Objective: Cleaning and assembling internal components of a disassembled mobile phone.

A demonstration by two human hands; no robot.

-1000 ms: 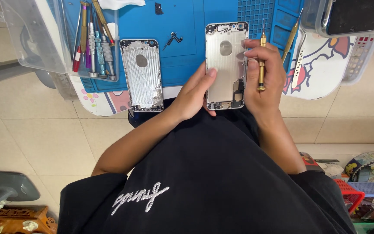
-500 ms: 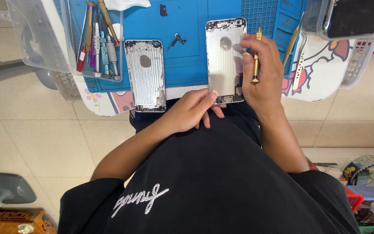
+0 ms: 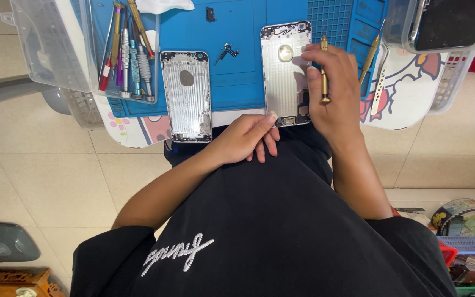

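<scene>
Two phone housings on a blue work mat, one of them under the person's hands.

At the far left a clear plastic box [image 3: 45, 49] is cut off by the picture edge, and next to it a row of screwdrivers [image 3: 130, 55] lies on the blue mat [image 3: 237, 66]. A silver phone housing [image 3: 187, 96] lies alone, touched by nothing. A small dark part [image 3: 226, 52] near it is too small to identify. The left hand [image 3: 246, 140] lies half open, its fingertips at the bottom edge of the second housing [image 3: 284, 71]. The right hand [image 3: 333, 91] holds a gold screwdriver [image 3: 324, 69] upright and covers the right side of this housing. At the top right, a clear tray [image 3: 446, 25] is partly out of the frame.
</scene>
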